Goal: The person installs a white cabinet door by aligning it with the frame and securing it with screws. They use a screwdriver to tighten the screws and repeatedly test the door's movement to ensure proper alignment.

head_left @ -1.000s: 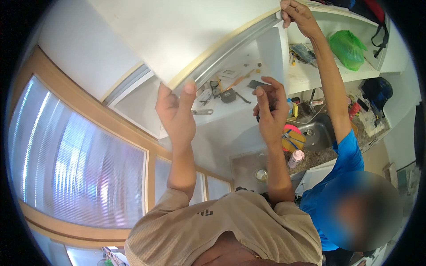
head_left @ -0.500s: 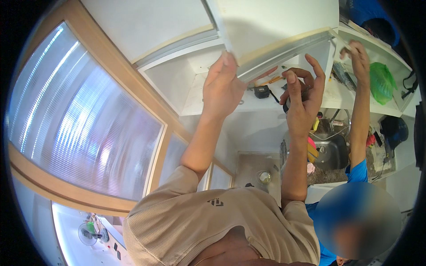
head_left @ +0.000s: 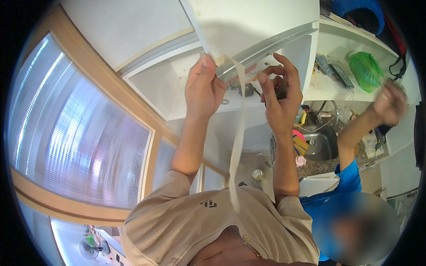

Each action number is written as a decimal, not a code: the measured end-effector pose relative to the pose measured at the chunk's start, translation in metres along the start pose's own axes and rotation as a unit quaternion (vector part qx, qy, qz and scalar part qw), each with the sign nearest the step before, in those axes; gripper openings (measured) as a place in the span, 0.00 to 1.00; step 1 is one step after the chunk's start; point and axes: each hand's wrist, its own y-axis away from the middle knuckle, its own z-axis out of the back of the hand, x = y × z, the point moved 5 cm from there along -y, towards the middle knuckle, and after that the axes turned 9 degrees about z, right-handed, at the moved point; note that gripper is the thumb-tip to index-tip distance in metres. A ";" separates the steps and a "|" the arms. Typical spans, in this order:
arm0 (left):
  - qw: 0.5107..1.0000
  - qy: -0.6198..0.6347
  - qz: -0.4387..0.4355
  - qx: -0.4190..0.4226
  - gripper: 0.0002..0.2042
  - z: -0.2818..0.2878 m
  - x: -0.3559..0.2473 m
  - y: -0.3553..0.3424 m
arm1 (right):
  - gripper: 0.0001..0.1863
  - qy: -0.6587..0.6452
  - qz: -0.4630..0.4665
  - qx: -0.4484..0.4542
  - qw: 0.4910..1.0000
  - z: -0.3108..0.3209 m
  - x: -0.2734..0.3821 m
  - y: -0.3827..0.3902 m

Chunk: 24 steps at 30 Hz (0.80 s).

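Observation:
My left hand [head_left: 202,88] is raised at the lower edge of a white cabinet panel [head_left: 257,22], thumb and fingers pinched on a strip of masking tape [head_left: 239,133]. The cream strip bends over near my fingers and hangs loose down in front of my shirt. Right of it, my right hand [head_left: 286,106] is held up below the panel's metal edge profile [head_left: 270,46]. Its index finger points up and the other fingers curl around something dark, mostly hidden. A black tape measure [head_left: 246,89] lies on the shelf between my hands.
At the right, a co-worker in blue holds up a blurred hand [head_left: 390,104]. A green plastic bag [head_left: 366,71] sits on the right shelf. Below are a metal sink [head_left: 321,144] and a cluttered counter. A wood-framed ribbed glass door [head_left: 84,128] stands at left.
The tape has come off the panel's edge and now dangles from near my left hand. The co-worker's hand has moved from the panel's right end down to the right. The view has shifted slightly.

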 end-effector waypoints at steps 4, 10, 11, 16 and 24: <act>0.999 0.014 0.013 -0.027 0.27 0.004 0.003 0.005 | 0.27 -0.019 0.079 0.070 0.994 -0.014 0.029 0.006; 0.998 -0.009 0.039 -0.040 0.25 0.003 -0.003 0.008 | 0.21 -0.010 0.062 0.065 0.996 -0.040 0.051 0.015; 0.999 -0.019 0.032 -0.039 0.25 0.003 -0.003 0.007 | 0.20 0.000 0.064 0.054 0.996 -0.041 0.052 0.015; 1.000 0.021 0.011 0.007 0.27 0.004 -0.001 0.002 | 0.16 0.055 0.112 0.047 0.991 -0.044 0.065 0.016; 0.995 0.002 0.027 0.095 0.34 -0.004 0.000 -0.009 | 0.23 0.014 0.165 0.231 0.959 -0.078 0.098 0.051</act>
